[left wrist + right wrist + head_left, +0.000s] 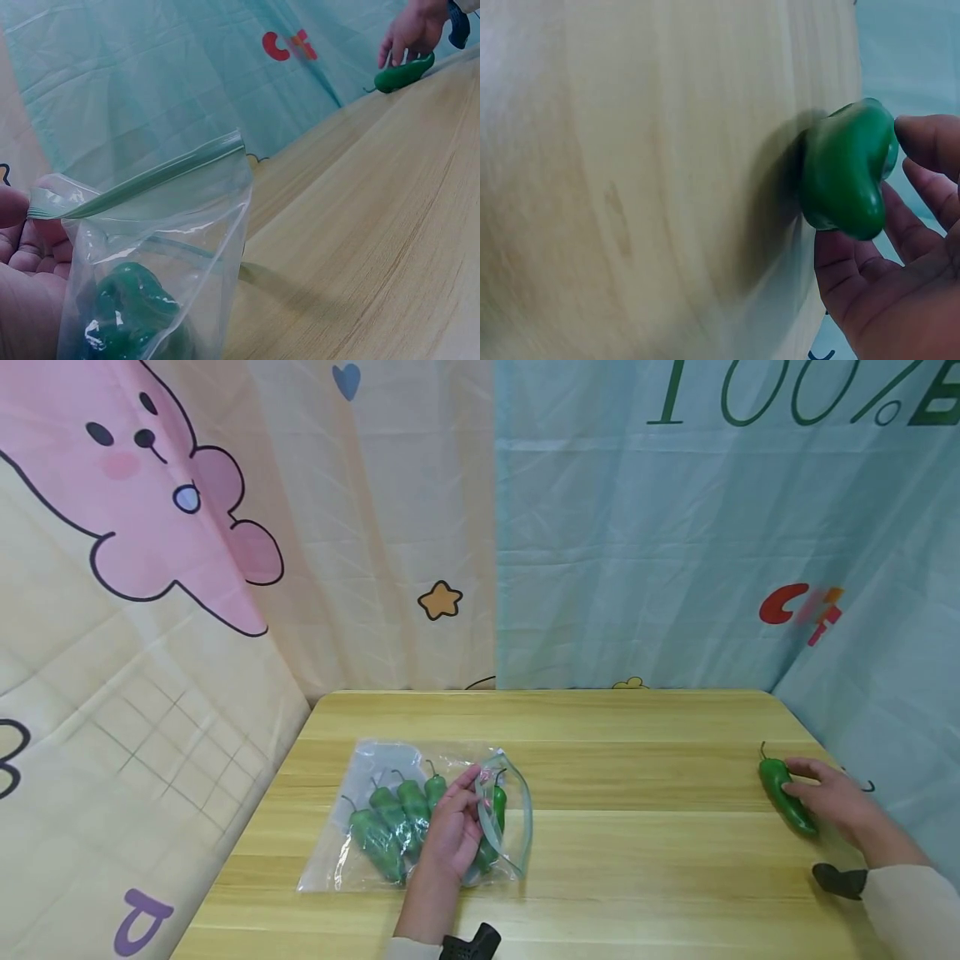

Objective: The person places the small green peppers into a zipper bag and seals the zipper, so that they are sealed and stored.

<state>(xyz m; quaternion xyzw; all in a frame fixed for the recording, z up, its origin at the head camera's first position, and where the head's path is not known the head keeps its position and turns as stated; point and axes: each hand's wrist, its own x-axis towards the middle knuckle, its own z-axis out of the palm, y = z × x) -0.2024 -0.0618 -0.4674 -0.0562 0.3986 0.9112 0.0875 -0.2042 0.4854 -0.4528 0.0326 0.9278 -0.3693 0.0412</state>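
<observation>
A clear zip bag (326, 864) lies on the left part of the table with several green peppers (375, 843) inside. My left hand (450, 839) pinches the bag's rim between thumb and fingers. In the left wrist view the bag's mouth, edged by a pale green zip strip (169, 174), gapes apart. At the table's right side my right hand (828, 797) holds another green pepper (783, 797), its curved stem pointing away from me. The right wrist view shows the thumb on one side of this pepper (847, 169) and fingers on the other, close over the wood.
The light wooden table (637, 860) stretches between the bag and my right hand. Printed curtains hang behind it and along both sides, cream on the left (360, 527) and blue on the right (637, 543). Black wrist cameras (471, 942) sit at both cuffs.
</observation>
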